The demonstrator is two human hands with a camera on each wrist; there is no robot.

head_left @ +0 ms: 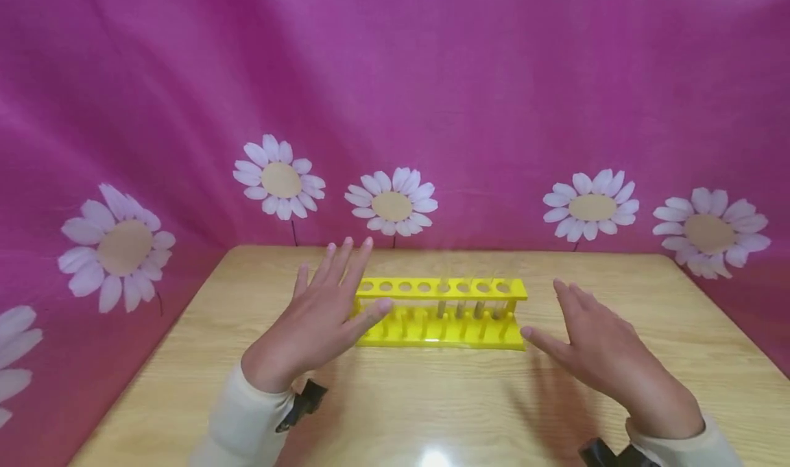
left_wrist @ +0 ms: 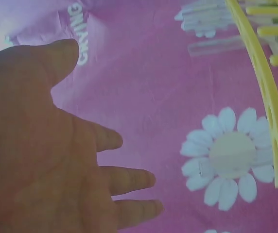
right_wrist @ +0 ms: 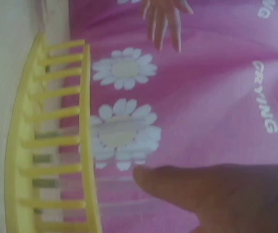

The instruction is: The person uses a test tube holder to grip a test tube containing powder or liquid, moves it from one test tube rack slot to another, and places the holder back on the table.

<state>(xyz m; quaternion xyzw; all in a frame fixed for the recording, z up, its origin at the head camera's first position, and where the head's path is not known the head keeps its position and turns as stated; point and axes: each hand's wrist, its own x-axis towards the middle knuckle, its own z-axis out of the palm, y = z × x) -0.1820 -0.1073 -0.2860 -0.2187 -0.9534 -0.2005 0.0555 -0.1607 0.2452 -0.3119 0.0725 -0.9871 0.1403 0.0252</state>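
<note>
A yellow test tube rack (head_left: 395,293) stands on the wooden table, with a row of round holes along its top bar and pegs on its base. Several clear test tubes (head_left: 479,309) stand upright in its right half, with something dark at their bottoms. My left hand (head_left: 311,326) hovers by the rack's left end, fingers spread, hiding that end from the head view. In the left wrist view, a gap separates the hand (left_wrist: 46,145) from the rack (left_wrist: 263,82). To the right of the rack is my right hand (head_left: 607,354), fingers extended, holding nothing.
The light wooden table (head_left: 432,398) reaches back to a pink cloth (head_left: 432,76) printed with white daisies, which hangs behind it and along its sides. A dark strap-like piece (head_left: 302,405) is on the left sleeve, and another (head_left: 607,453) on the right.
</note>
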